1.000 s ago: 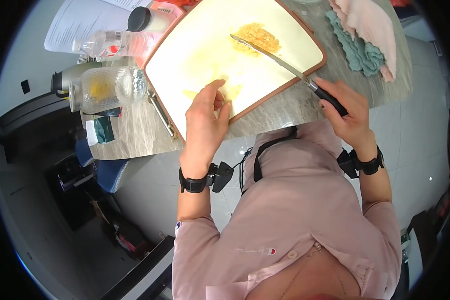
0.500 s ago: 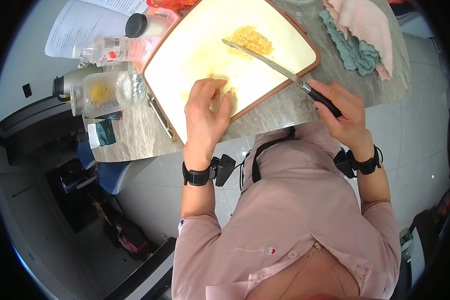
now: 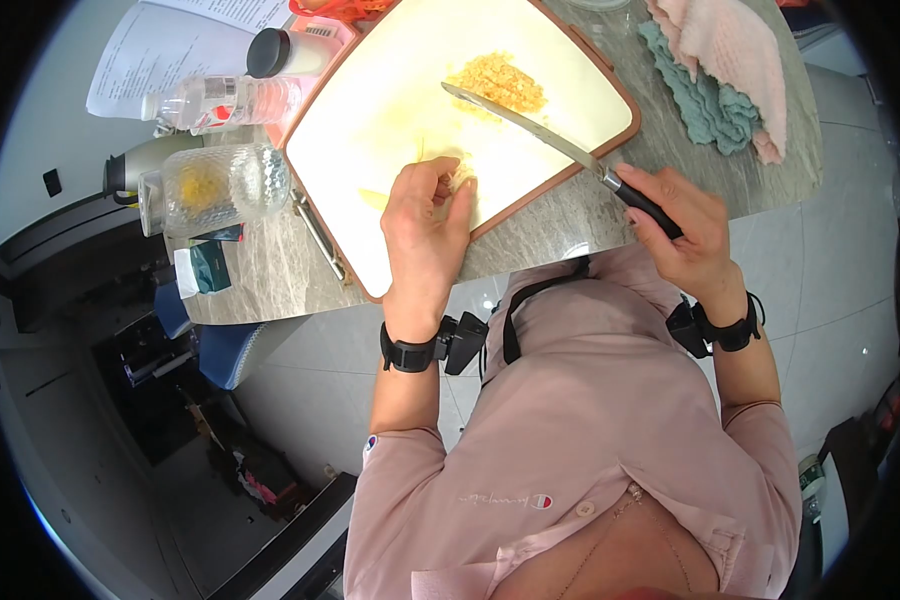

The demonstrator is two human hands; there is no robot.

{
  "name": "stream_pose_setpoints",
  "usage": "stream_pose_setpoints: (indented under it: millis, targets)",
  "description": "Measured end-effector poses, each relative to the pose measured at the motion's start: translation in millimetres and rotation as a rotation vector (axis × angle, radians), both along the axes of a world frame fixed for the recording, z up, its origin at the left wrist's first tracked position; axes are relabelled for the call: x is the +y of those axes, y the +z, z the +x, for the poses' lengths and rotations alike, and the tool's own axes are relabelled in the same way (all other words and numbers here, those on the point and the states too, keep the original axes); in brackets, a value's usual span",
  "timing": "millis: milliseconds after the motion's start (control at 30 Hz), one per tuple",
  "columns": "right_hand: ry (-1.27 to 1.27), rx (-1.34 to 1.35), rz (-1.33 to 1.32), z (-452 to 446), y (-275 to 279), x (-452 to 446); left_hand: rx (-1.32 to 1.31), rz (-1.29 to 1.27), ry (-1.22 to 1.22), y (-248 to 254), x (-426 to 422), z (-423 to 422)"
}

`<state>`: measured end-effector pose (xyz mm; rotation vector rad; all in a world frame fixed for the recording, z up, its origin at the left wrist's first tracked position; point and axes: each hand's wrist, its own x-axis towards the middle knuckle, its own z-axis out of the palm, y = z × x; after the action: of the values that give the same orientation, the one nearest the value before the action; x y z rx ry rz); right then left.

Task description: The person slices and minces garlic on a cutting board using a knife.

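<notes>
My right hand [image 3: 685,220] grips the black handle of a kitchen knife [image 3: 540,132]. The blade slants over the white cutting board [image 3: 370,100], its tip beside a heap of finely chopped orange-yellow food [image 3: 500,82]. Near the board's front edge, my left hand [image 3: 428,215] is closed, thumb and fingers curled around pale yellow shreds [image 3: 460,178]. Glare and my fingers hide part of these shreds, so their kind is unclear. Another pale yellow piece [image 3: 373,199] lies on the board just left of that hand.
Left of the board are a clear plastic bottle [image 3: 220,103], a textured glass jug [image 3: 215,190], a black-lidded jar [image 3: 290,53] and printed papers [image 3: 170,55]. Green and pink cloths [image 3: 720,60] lie at the right. The grey marble-patterned table [image 3: 540,230] has a curved edge.
My left hand has shifted slightly right along the board, and its thumb and fingers have drawn in around the shreds. The knife and my right hand have barely moved.
</notes>
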<state>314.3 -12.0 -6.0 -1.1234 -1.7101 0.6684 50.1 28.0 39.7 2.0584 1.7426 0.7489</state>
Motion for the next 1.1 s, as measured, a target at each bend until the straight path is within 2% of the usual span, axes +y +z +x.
stream_pose_setpoints:
  millis: [233, 333, 533, 1100]
  targets:
    - [0.072, -0.019, -0.040, -0.3, 12.1, -6.8, -0.063, 0.087, 0.047, -5.5, -11.7, -0.4]
    - [0.155, -0.023, -0.165, -2.9, 28.8, -15.0, -0.085, 0.178, 0.041, -17.0, -15.2, -6.0]
    - [0.191, -0.140, -0.218, -4.5, 43.1, -22.4, -0.122, 0.240, 0.041, -23.0, -15.3, -4.4]
    - [0.182, -0.425, -0.143, -16.8, 49.7, -36.1, -0.005, 0.317, -0.024, -29.9, -10.8, -2.0]
